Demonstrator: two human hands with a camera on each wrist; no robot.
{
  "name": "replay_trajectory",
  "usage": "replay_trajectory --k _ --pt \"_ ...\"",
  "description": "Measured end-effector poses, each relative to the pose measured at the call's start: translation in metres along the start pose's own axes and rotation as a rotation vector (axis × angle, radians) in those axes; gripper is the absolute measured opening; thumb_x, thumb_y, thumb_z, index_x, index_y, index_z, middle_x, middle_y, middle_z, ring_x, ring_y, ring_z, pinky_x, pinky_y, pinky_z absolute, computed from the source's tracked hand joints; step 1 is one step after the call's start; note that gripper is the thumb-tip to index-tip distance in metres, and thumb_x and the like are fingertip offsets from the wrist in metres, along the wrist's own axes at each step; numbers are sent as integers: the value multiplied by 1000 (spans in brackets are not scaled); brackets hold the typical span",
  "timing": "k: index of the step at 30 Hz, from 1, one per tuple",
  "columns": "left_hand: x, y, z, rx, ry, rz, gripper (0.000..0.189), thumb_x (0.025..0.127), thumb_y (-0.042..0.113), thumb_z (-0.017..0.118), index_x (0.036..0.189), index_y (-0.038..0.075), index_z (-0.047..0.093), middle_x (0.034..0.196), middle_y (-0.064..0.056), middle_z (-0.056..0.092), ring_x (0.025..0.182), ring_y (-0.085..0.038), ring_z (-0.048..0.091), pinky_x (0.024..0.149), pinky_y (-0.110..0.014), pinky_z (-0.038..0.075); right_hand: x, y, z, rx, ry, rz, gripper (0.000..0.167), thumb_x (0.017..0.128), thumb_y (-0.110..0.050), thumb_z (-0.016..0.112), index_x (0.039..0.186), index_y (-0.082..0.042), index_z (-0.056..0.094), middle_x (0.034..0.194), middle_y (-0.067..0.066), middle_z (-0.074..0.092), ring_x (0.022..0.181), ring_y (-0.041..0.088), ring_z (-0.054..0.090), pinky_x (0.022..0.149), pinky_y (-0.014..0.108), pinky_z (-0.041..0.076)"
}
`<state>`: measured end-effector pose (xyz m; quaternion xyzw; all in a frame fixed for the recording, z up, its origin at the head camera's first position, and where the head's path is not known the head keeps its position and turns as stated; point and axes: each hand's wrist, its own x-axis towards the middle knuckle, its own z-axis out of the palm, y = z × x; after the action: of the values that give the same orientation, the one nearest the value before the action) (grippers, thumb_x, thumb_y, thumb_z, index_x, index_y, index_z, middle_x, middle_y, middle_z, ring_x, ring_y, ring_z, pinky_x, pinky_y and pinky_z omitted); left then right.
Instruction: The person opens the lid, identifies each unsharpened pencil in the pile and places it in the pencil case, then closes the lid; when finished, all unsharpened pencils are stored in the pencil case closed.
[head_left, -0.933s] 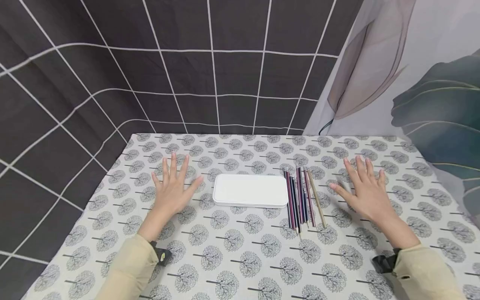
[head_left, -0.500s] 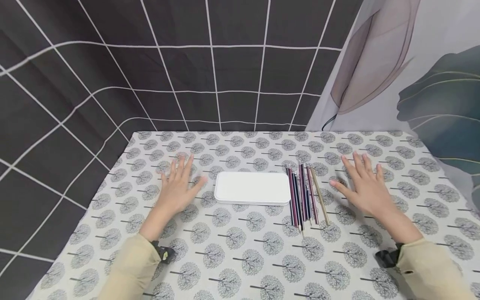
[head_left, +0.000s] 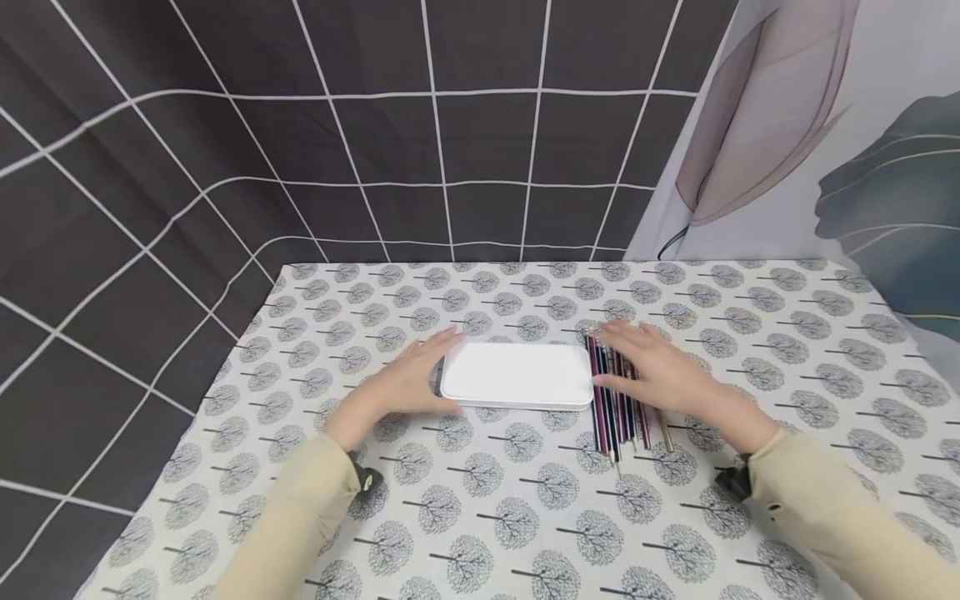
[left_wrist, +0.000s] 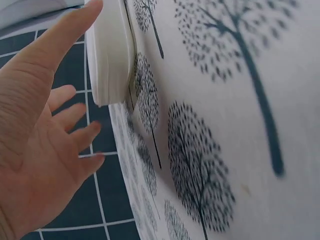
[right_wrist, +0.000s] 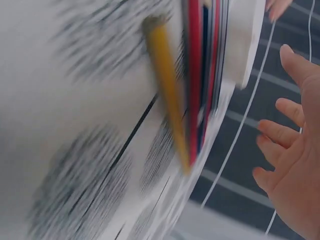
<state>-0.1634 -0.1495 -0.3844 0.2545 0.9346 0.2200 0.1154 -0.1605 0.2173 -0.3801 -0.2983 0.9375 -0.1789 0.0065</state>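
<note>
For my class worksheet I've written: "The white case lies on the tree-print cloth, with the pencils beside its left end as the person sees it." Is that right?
Not quite: the pencils lie beside the right end, as the head view shows. The white case does lie on the tree-print cloth.

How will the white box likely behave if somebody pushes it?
The white box is probably stiff, since its edges look straight and its top flat. It seems unlikely to tip, being low and wide. Pushed toward the pencils, it might roll them.
</note>
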Motion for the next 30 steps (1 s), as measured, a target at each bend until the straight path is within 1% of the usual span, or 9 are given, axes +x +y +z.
replay_trajectory --k 4,8,10,13,18,23,26,28,30 --pt "7 3 4 -45 -30 31 111 62 49 82 149 13 23 154 -7 23 140 -26 22 113 -49 20 13 -16 11 15 -18 -84 70 85 -49 61 139 -8 43 141 19 42 127 39 41 107 59 28" --pt "15 5 6 21 -38 27 105 64 51 79 148 17 27 150 -5 30 133 -25 34 103 -51 37 25 -29 21 6 10 -184 68 81 -44 67 134 -6 49 135 18 49 121 36 49 103 54 37" --pt "21 4 7 64 -34 24 101 65 51 78 147 18 30 146 -5 34 127 -22 39 96 -50 44 32 -35 24 -6 16 -232 66 80 -42 69 131 -5 52 132 16 53 119 33 52 102 51 39" --pt "27 3 9 87 -33 37 97 63 49 78 144 17 34 139 -5 39 121 -20 42 93 -46 47 39 -44 29 -47 -2 -273 65 79 -44 69 129 -5 54 131 16 54 118 32 52 101 49 41" --pt "31 -1 12 137 -56 52 98 63 54 75 144 16 34 138 -5 40 119 -20 42 92 -44 47 49 -55 36 -206 -44 -303 72 79 -55 64 131 -7 52 134 17 51 120 34 50 95 48 47" --pt "34 -5 10 219 -48 83 99 64 57 72 145 15 32 136 -5 41 117 -19 44 91 -43 48 58 -65 38 -344 -25 -384 70 83 -53 61 129 -2 52 129 21 54 111 38 57 85 45 53" --pt "34 -5 8 224 -43 107 99 65 56 73 144 13 32 135 -6 42 116 -19 44 91 -42 49 62 -70 36 -450 -22 -475 63 86 -48 59 123 4 55 118 25 60 98 37 63 72 38 58" --pt "34 -4 7 202 -41 122 99 64 55 74 144 11 33 134 -8 42 116 -21 44 91 -43 48 64 -72 35 -523 -14 -558 59 87 -44 59 119 5 57 108 25 63 88 34 67 62 32 58" --pt "33 -2 9 179 -44 123 99 64 54 74 144 11 34 136 -8 42 118 -22 44 92 -44 48 65 -73 35 -589 -6 -638 54 86 -41 59 116 4 59 100 24 66 80 31 68 56 27 57"
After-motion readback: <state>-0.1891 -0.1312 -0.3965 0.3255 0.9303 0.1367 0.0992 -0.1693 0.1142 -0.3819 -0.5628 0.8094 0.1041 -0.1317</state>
